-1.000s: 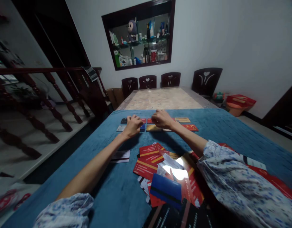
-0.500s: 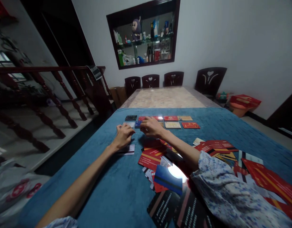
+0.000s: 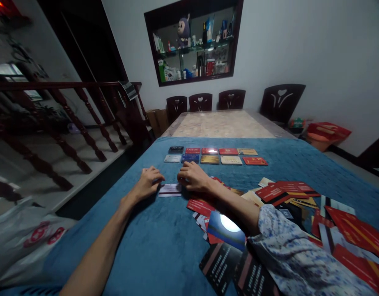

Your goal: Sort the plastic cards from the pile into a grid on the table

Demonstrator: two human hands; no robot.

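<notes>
A white card with a dark stripe (image 3: 170,190) lies on the blue cloth (image 3: 152,246) between my hands. My left hand (image 3: 148,182) rests curled at the card's left end, fingertips touching it. My right hand (image 3: 193,179) sits curled at the card's right end, fingers bent down onto the cloth. Beyond them, two neat rows of cards (image 3: 216,156) lie side by side. A loose heap of red, blue and black cards (image 3: 269,213) spreads under and to the right of my right forearm.
A bare marble tabletop (image 3: 221,124) extends past the cloth, with dark chairs (image 3: 231,98) at its far end. A wooden railing (image 3: 84,119) runs along the left. A white plastic bag (image 3: 26,242) lies at the lower left. Red boxes (image 3: 327,133) sit by the right wall.
Both hands have drawn back from the two rows of cards toward me and now sit at either end of the white striped card. The rows are now uncovered.
</notes>
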